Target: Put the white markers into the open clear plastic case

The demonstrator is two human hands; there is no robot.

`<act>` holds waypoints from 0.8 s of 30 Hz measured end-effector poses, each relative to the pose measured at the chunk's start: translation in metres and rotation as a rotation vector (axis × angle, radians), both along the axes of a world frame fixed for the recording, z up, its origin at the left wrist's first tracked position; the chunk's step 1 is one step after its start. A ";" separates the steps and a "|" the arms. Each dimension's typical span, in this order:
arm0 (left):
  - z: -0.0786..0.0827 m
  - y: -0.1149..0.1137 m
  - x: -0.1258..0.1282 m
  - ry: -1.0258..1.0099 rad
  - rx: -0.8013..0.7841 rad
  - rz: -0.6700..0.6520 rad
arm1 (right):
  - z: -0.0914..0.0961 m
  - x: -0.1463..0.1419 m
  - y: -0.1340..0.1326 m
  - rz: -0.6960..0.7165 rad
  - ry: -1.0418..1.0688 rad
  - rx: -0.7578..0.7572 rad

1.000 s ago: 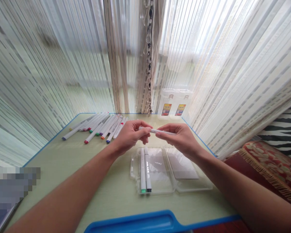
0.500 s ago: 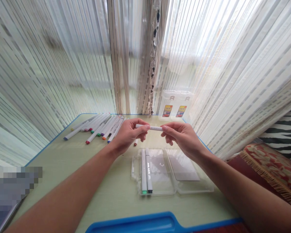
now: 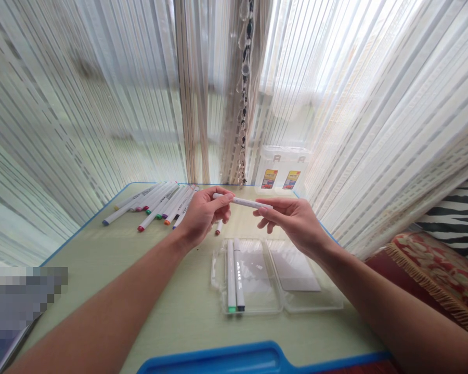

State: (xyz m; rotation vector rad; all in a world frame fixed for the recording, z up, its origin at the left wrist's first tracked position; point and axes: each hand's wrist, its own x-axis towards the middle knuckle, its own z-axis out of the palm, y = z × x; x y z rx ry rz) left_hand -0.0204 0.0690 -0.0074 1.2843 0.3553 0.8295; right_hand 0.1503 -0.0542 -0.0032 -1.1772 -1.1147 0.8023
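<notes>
Where the desk [image 3: 140, 296] comes closest to the person, a moulded blue trough [image 3: 214, 361] runs along its edge. Just beyond, a clear plastic case [image 3: 263, 302] lies open; in its left half a green-ended marker [image 3: 231, 275] and a dark-ended marker [image 3: 239, 278] sit side by side, pointing away from the person. A pale card [image 3: 298, 270] shows in the right half.

Past the case's far edge, a white marker [image 3: 245, 201] is held up off the desk between both hands. The left hand [image 3: 200, 215] pinches one end; the right hand [image 3: 292, 218] has thumb and fingers closed on the other. I can't make out its cap colour from here. Its long axis runs crosswise, left end a little higher, so nearly square to the pair in the case, which lies below and on the near side. The left grip lines up with that pair, the right grip with the hinge.

Beyond the left hand, loose markers [image 3: 161, 202] spread over the desk's far left. At the back, two labelled clear cases [image 3: 270, 163] stand upright before a string curtain [image 3: 101, 104].
</notes>
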 end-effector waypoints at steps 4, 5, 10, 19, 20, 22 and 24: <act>0.000 0.001 0.000 -0.018 -0.012 0.008 | 0.001 0.000 0.000 0.032 0.068 -0.022; 0.000 0.002 0.000 -0.024 -0.013 0.010 | 0.001 0.000 0.000 0.050 0.088 -0.023; 0.000 0.003 0.000 -0.044 -0.029 0.020 | 0.002 0.000 -0.001 0.136 0.174 -0.014; 0.001 0.003 0.000 -0.056 -0.054 0.025 | 0.002 0.001 -0.002 0.170 0.144 0.037; 0.001 0.004 0.000 -0.058 -0.058 0.029 | 0.002 0.000 -0.002 0.157 0.119 0.050; 0.000 0.004 0.000 -0.062 -0.062 0.031 | 0.001 -0.001 -0.002 0.112 0.058 0.083; 0.000 0.004 0.000 -0.067 -0.058 0.024 | 0.001 -0.002 -0.001 0.052 -0.004 0.121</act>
